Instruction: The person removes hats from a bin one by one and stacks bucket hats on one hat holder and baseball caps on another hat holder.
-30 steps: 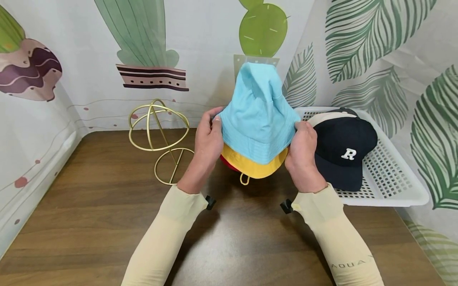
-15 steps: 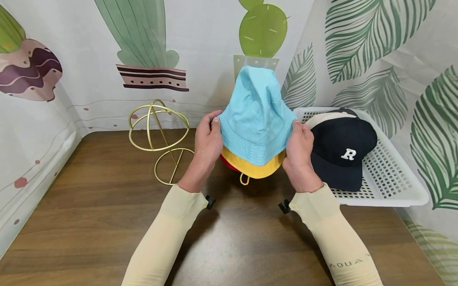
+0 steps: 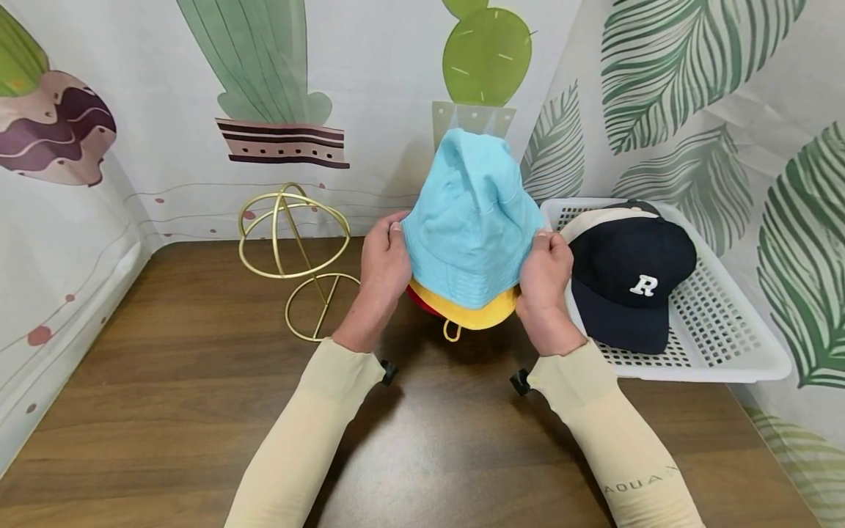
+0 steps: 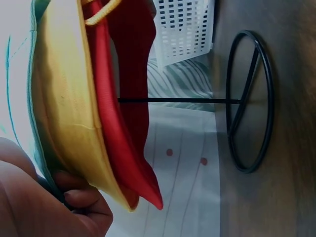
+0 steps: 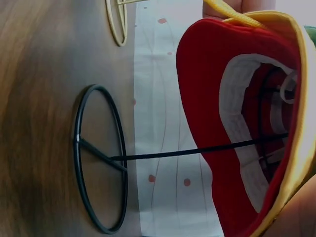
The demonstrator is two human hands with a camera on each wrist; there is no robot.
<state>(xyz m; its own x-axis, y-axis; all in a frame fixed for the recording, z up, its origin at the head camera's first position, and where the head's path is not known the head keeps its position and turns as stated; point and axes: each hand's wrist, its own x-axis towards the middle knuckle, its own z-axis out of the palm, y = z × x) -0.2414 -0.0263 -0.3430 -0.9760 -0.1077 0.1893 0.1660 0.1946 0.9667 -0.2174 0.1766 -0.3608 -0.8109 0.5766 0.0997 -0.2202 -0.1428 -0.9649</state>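
Note:
Both hands hold a light blue bucket hat (image 3: 472,227) by opposite sides of its brim. The left hand (image 3: 385,260) pinches the left edge, and in the left wrist view its fingers curl under the blue brim. On the right edge, the right hand (image 3: 546,286) grips with its thumb on top. Directly beneath sits a yellow hat (image 4: 69,84) with a yellow cord loop, over a red hat (image 5: 197,74) with a white inner band. These lower hats rest on a black wire stand (image 5: 122,158), whose ring base stands on the table.
A gold wire hat stand (image 3: 275,235) stands bare to the left. At the right, a white plastic basket (image 3: 746,323) holds a navy cap (image 3: 634,257) marked "R" and a cream one partly behind it. A patterned cloth hangs behind the wooden table (image 3: 165,381).
The blue hat has come down a little and slightly left, covering more of the yellow brim. The right hand has shifted left and down; the left hand has sunk slightly.

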